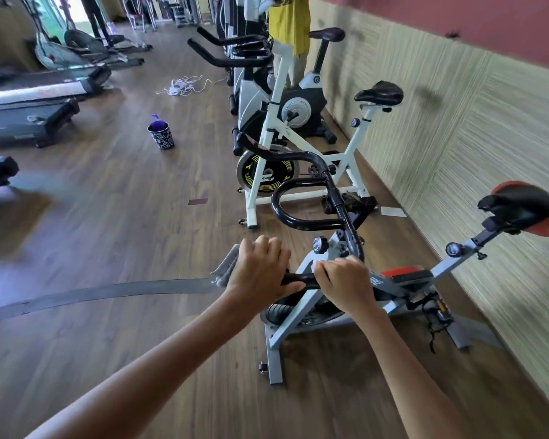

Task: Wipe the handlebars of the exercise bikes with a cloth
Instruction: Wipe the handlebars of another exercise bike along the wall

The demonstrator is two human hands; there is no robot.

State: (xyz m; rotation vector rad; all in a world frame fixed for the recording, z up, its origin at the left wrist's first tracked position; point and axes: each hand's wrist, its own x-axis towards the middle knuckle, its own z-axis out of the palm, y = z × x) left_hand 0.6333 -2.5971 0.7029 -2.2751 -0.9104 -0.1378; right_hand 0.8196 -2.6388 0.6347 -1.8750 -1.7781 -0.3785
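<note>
Cloth (225, 271) largely beneath left grip (260, 268)

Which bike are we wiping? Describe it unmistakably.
In the row along the striped wall, take the nearest bike. The left hand, holding a grey cloth, and right hand grip its handlebar. Unlike the white neighbour, it has a grey frame and red-and-black saddle.

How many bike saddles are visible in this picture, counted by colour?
Black saddles: 2
Red-and-black saddle: 1
Total: 3
</note>
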